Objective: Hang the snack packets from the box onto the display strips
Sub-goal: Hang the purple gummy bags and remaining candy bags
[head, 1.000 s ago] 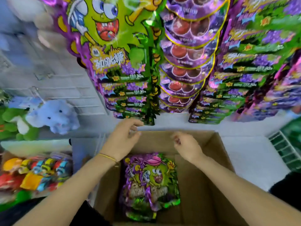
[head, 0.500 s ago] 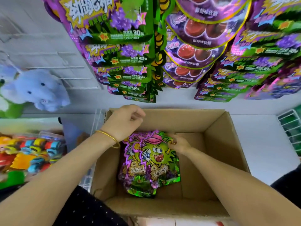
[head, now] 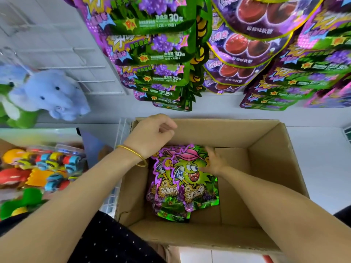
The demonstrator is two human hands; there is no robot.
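- Down inside the brown corrugated cardboard box (head: 266, 141), a small stack of snack packets (head: 171, 207) lies flat against the left half of the floor. They are glossy foil in purple and green, with jagged die-cut edges and a spiky cartoon face.
- Only bare cardboard shows on the right half of the box floor.
- The right hand (head: 214, 162) reaches into the box. Its fingers (head: 209, 151) are nearly straight and slightly apart along the upper right edge of the top packet (head: 191, 179), with the thumb on the printed face. No closed grip shows.
- The left hand (head: 152, 133) hovers over the box's far left corner with its fingers loosely curled and nothing in them. A thin gold bangle (head: 134, 154) circles the wrist.
- Above the box, hanging packets (head: 163, 54) of the same shiny foil overlap in columns, beside purple pouches (head: 245, 44) printed with red rounds.
- To the left, a fuzzy pale blue plush elephant (head: 49, 95) hangs against a white wire grid (head: 62, 57), above bright plastic toys (head: 43, 168).
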